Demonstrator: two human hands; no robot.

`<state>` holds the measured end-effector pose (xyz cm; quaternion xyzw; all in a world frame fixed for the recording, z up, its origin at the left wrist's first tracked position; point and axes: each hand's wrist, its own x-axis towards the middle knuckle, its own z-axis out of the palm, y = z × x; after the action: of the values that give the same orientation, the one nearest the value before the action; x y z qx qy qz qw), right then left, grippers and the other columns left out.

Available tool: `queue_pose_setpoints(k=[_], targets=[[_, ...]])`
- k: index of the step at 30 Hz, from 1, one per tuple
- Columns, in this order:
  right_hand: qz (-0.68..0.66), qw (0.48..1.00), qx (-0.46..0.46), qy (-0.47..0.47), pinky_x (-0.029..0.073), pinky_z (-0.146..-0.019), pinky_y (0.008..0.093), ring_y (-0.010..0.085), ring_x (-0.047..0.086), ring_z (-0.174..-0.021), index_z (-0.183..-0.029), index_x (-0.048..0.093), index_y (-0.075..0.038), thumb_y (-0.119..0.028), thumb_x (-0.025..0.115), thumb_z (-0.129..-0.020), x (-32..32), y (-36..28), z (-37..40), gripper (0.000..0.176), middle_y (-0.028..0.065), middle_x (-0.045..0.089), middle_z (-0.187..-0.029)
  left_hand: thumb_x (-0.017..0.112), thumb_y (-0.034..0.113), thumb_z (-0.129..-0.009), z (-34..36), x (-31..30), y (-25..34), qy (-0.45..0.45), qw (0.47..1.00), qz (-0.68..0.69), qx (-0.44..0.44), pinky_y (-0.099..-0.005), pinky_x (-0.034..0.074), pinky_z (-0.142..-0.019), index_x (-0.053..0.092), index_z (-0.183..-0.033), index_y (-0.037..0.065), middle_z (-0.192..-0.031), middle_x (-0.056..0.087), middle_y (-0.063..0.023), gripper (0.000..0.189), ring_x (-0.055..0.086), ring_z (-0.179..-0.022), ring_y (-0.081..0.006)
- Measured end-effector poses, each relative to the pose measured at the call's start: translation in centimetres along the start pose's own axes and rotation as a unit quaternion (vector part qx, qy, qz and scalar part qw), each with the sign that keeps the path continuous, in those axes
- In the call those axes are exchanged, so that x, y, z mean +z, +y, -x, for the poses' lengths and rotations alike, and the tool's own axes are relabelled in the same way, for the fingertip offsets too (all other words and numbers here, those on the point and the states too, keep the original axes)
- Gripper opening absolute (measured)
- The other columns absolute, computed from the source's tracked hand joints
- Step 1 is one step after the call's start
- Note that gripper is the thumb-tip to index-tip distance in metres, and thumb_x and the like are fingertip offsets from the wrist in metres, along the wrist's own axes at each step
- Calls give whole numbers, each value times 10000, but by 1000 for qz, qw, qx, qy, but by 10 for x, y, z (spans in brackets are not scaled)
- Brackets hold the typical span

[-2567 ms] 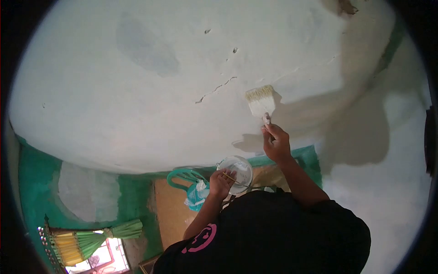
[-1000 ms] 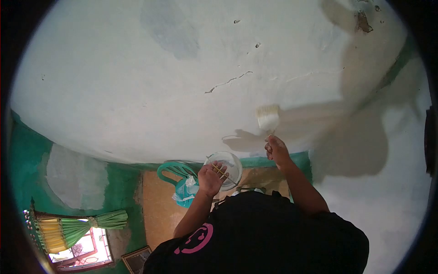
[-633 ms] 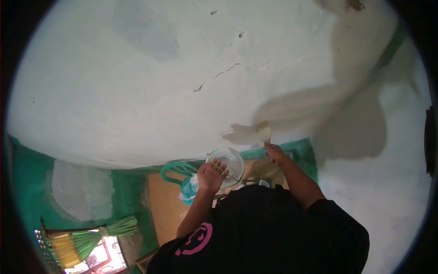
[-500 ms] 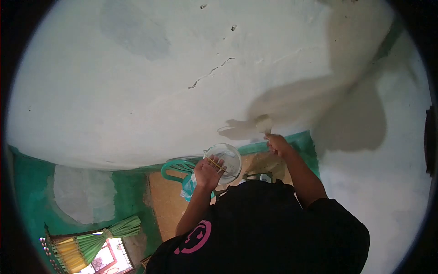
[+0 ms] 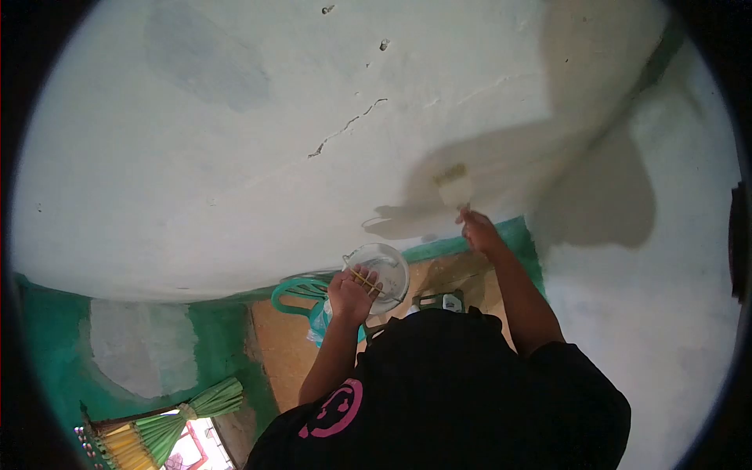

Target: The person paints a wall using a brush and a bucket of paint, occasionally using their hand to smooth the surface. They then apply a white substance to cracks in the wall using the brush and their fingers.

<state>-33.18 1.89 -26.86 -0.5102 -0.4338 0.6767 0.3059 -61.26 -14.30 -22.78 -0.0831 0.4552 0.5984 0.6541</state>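
Note:
My right hand [image 5: 476,231] grips the handle of a wide flat paintbrush [image 5: 456,186], with fingers closed round it. The brush points up against the white wall [image 5: 258,172], and its bristle end lies in my shadow. Lower and to the left, my left hand [image 5: 352,296] has its fingers curled at the yellowish handle of a white bucket [image 5: 397,274]. The bucket hangs from that hand, its round opening facing the camera, with pale whitish contents inside.
A green plastic chair [image 5: 291,296] stands on the tan floor [image 5: 274,352] beside the bucket. A green band [image 5: 513,235] edges the wall. A crack [image 5: 350,124] runs across the wall. At lower left, a green curtain [image 5: 164,431] hangs at a window.
My right hand has moved the brush a little upward on the wall, and its dark bristle tip shows more clearly. My left hand still holds the bucket. The view has shifted slightly.

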Motion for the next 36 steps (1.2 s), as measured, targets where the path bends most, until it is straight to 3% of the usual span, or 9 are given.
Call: queue_pose_setpoints(k=[2, 5, 8, 12, 17, 21, 27, 33, 36], targets=[[15, 982, 189, 22, 258, -377, 238, 80, 316, -425, -1025, 569, -76, -456, 465, -925, 3, 26, 2, 407, -19, 393, -588, 539, 317, -777, 1, 1, 1, -1, 999, 30, -12, -465, 362, -942, 501, -1042, 88, -958, 537, -37, 353, 516, -987, -248], [9, 955, 288, 65, 269, -371, 236, 77, 324, -441, -1074, 562, -62, -436, 467, -929, 9, 58, -11, 412, -7, 412, -629, 519, 309, -790, -2, -9, 0, -49, 998, 26, -10, -465, 374, -931, 502, -1042, 87, -962, 538, -43, 336, 521, -971, -251], [-51, 982, 180, -21, 271, -364, 231, 70, 315, -435, -1094, 543, -51, -424, 462, -935, 17, 17, -5, 414, -16, 410, -643, 468, 306, -814, -5, -16, 1, -84, 996, 25, -7, -476, 346, -966, 429, -1164, 76, -1057, 470, -62, 420, 480, -1033, -264], [-153, 971, 173, -62, 253, -365, 233, 66, 299, -419, -1096, 531, -72, -430, 482, -931, 35, -92, 47, 397, -22, 415, -613, 462, 306, -813, 4, 2, 3, -56, 998, 22, -3, -486, 346, -967, 431, -1151, 74, -1044, 467, -63, 411, 480, -1018, -263], [-211, 969, 28, -123, 254, -356, 220, 51, 291, -396, -1054, 533, -77, -425, 489, -933, 33, -85, 66, 371, -45, 376, -564, 444, 291, -804, 15, 8, -9, -93, 995, 32, 13, -492, 352, -965, 447, -1086, 83, -1011, 469, -59, 351, 483, -997, -260], [-176, 981, 48, -71, 255, -357, 225, 56, 285, -394, -1056, 531, -72, -430, 490, -932, 32, -35, 37, 381, -41, 373, -561, 443, 286, -799, 19, 14, -4, -120, 992, 27, 18, -489, 352, -969, 456, -1054, 88, -998, 475, -55, 323, 486, -998, -261], [-169, 960, 221, -5, 232, -353, 210, 50, 260, -408, -1061, 513, -87, -379, 474, -944, 32, -9, 35, 317, -50, 354, -591, 439, 287, -802, 20, 15, -4, -108, 993, 43, 18, -487, 353, -975, 456, -1060, 85, -997, 479, -57, 328, 489, -1005, -265], [-140, 984, 109, -32, 221, -348, 204, 42, 250, -402, -1056, 516, -75, -365, 458, -954, 37, -98, 79, 313, -47, 367, -592, 450, 312, -846, 21, 21, -3, -128, 991, 45, 8, -490, 332, -997, 485, -1055, 83, -950, 517, -52, 311, 509, -985, -261], [-149, 985, -32, -82, 228, -348, 203, 39, 259, -398, -1031, 521, -76, -353, 458, -957, 37, -127, 93, 294, -44, 365, -578, 450, 311, -846, 21, 24, -3, -114, 993, 42, 10, -482, 335, -997, 485, -1061, 83, -950, 518, -49, 315, 511, -987, -262]])
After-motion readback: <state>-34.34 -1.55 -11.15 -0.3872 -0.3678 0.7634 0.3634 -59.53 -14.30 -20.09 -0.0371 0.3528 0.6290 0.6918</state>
